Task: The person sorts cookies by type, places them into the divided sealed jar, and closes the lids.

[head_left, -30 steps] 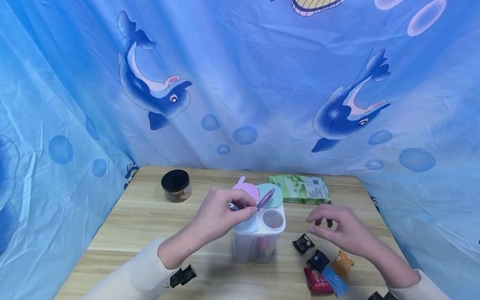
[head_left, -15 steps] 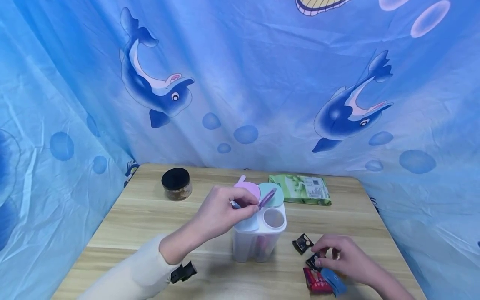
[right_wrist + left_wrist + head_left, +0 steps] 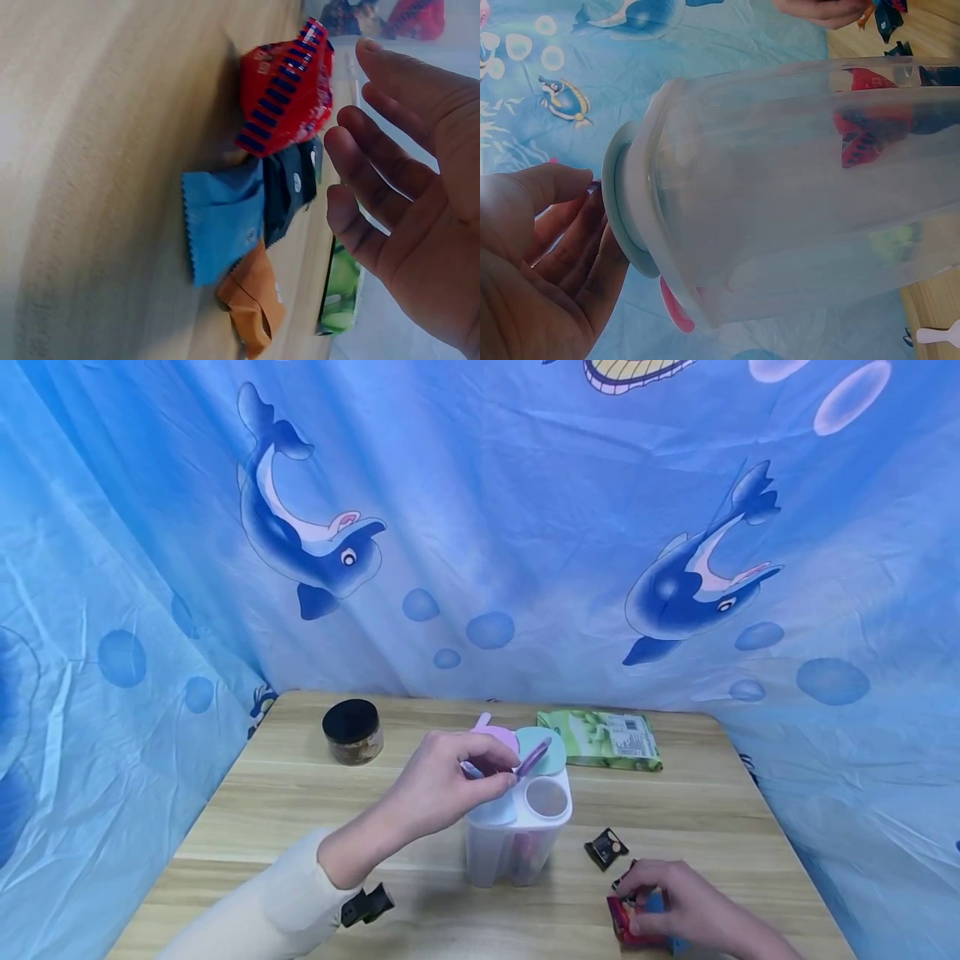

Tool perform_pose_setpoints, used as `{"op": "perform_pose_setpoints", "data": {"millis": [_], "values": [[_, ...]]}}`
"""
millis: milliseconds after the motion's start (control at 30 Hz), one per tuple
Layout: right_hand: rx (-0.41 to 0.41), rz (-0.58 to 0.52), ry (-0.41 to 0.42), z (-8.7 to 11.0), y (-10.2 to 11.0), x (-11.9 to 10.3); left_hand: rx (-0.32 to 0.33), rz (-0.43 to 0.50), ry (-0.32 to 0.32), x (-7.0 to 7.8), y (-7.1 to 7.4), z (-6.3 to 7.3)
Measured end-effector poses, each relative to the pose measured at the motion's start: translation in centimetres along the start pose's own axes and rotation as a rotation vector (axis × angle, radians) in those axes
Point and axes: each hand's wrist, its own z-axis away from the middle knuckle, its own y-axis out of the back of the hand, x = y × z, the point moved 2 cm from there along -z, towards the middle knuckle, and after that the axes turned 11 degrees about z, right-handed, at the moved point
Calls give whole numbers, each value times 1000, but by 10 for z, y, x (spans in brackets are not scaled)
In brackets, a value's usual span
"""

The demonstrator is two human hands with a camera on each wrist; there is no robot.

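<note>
My left hand (image 3: 450, 777) pinches the raised purple lid (image 3: 533, 758) between thumb and forefinger, beside an uncovered round opening of the translucent container (image 3: 498, 860). Pink (image 3: 501, 741), mint-green (image 3: 542, 750) and light-blue (image 3: 495, 812) lids lie on its white top. Red and dark packets (image 3: 874, 124) show inside through the wall. My right hand (image 3: 678, 902) is over the wrapped sweets at the table's right. In the right wrist view its relaxed fingers have nothing between them, close beside a red packet (image 3: 289, 90). Blue (image 3: 225, 225), black (image 3: 289, 184) and orange (image 3: 255, 296) packets lie against one another there.
Another black packet (image 3: 606, 848) lies between container and right hand. Behind are a green pouch (image 3: 603, 739) and, at left, a black-lidded jar (image 3: 352, 732). A pale spoon handle (image 3: 939, 334) lies behind the container. A blue dolphin-print curtain (image 3: 480, 527) borders the wooden table.
My right hand has come down from beside the container, over the black packets, to the red packet nearer me. The left hand holds the purple lid in the same place throughout.
</note>
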Motion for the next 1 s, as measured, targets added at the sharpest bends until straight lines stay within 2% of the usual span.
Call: {"op": "perform_pose_setpoints", "data": {"millis": [167,467,567,700,867,1000], "values": [[-18,44,-11,0,-5,1,-2,7,2,-1,-1,1],[-77,51,-163,-1,-10,3,4,-3,-20,1,-1,1],[-79,53,-180,-3,-11,4,6,-5,-17,2,-1,1],[-75,35,-146,-4,-12,5,8,-6,-18,2,-2,1],[-38,83,-54,-5,-12,6,8,-4,-16,2,-2,1],[-4,124,-40,-5,-11,6,6,0,-22,1,-2,1]]}}
